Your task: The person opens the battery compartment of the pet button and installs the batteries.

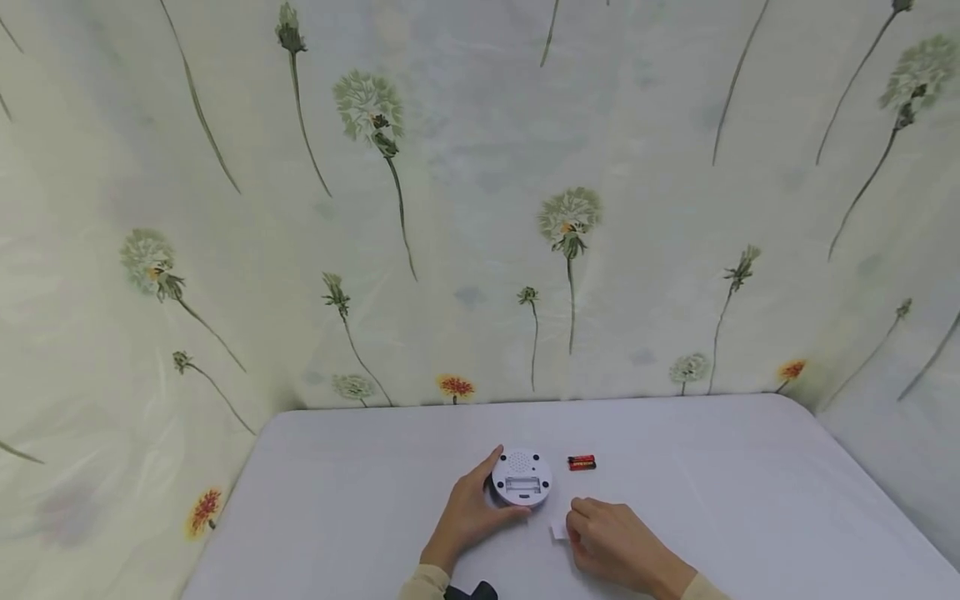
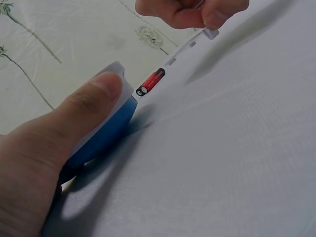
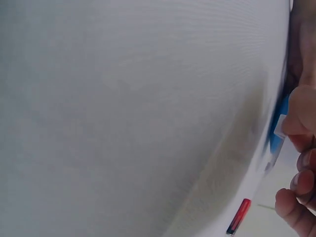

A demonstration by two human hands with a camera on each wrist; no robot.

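A round white device with a blue side (image 1: 522,461) is tilted toward the head view, with small speaker holes and an uncovered battery compartment on its face. My left hand (image 1: 471,518) grips it, thumb along the near rim and fingers round the far left side. To its right, my right hand (image 1: 618,543) pinches a small white battery cover (image 1: 558,531) between thumb and fingers. The tabs on the cover's edge show in the left wrist view. Two red and black batteries (image 1: 581,462) lie side by side beyond the right hand, right of the device.
A white cloth covers the table (image 1: 360,467). A flowered curtain (image 1: 465,208) hangs behind it and at both sides. Part of a black object (image 1: 483,592) shows at the bottom edge near the left wrist.
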